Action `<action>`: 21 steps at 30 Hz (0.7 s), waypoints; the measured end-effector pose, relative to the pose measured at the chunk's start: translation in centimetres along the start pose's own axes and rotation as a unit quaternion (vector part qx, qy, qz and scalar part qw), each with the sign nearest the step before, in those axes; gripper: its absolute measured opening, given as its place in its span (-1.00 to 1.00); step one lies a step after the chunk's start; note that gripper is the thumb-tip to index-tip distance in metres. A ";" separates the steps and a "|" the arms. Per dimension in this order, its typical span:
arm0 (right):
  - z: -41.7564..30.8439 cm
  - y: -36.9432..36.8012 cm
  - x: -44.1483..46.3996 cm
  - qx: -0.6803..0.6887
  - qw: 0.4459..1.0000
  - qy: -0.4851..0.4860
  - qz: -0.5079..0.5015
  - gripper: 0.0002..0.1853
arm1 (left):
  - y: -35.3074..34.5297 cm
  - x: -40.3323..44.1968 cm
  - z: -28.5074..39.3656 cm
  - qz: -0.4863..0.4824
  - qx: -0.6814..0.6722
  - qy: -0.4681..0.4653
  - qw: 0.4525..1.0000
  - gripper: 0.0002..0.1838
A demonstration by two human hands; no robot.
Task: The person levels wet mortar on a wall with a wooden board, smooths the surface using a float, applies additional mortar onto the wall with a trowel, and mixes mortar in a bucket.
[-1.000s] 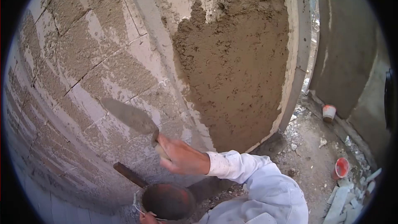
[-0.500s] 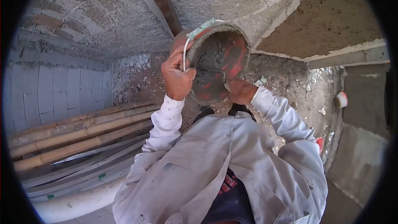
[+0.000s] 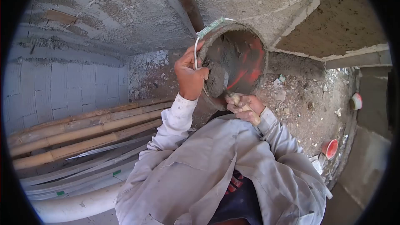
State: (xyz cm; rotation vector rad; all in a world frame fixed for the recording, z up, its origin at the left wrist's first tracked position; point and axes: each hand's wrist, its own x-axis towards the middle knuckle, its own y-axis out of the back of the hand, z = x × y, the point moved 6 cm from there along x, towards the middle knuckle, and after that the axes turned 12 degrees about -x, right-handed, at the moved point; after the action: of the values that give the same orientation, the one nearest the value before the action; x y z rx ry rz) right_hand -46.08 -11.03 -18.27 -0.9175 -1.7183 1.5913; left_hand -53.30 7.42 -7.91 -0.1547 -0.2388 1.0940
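My left hand (image 3: 189, 76) is closed on the near-left rim of a mortar-caked bucket (image 3: 253, 71), beside its white wire handle with a green grip. The bucket is tilted, so its opening faces me, and red shows through the smeared inside wall. Wet grey mortar (image 3: 214, 76) lies on the left of its inside. In my right hand (image 3: 252, 102) is the pale wooden handle of a trowel (image 3: 236, 98), held at the near rim. The trowel's blade reaches into the bucket against the mortar, largely covered by it.
Bamboo poles (image 3: 96, 130) and a thick white pipe (image 3: 79, 204) lie at the left. A rough plastered wall stands ahead, with a board (image 3: 187, 5) leaning on it. Rubble covers the floor at right, near a red container (image 3: 329, 149) and a smaller white-and-red one (image 3: 356, 101).
The trowel has shifted left inside the bucket, and mortar now gathers there, baring more red wall. My right hand has turned, showing the trowel's handle. The whole view has shifted slightly.
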 end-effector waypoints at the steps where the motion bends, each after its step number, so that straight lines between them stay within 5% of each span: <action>1: -0.1 -1.2 0.1 0.022 0.999 0.013 -0.033 -0.70 | 0.6 0.0 -0.3 0.034 -0.036 0.014 0.999 -0.65; 5: -2.0 -5.1 -0.5 0.008 0.998 0.047 -0.035 -0.71 | 2.2 -0.1 -0.9 0.101 -0.131 0.052 0.985 -0.27; 10: -6.9 -11.0 -4.3 -0.055 0.985 0.149 -0.060 -0.72 | 3.7 -0.6 -1.5 0.164 -0.102 0.038 0.980 -0.22; 14: -12.3 -17.9 -10.0 -0.189 0.926 0.323 -0.051 -0.69 | 3.3 -0.7 -2.8 0.159 -0.084 0.004 0.984 -0.15; 17: -16.1 -25.1 -15.3 -0.319 0.811 0.490 -0.006 -0.69 | 3.5 -0.2 -4.6 0.188 -0.058 -0.023 0.980 -0.29; 21: -21.5 -34.1 -22.7 -0.450 0.500 0.738 0.052 -0.68 | 3.6 -2.1 -3.9 0.273 0.017 -0.028 0.961 -0.73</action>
State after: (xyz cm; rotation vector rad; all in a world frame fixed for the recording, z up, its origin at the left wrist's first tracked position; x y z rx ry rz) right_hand -18.33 -18.64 17.94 -1.9564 -0.8679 -0.5731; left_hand -56.29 7.14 -12.80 -0.1642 -0.2341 1.6534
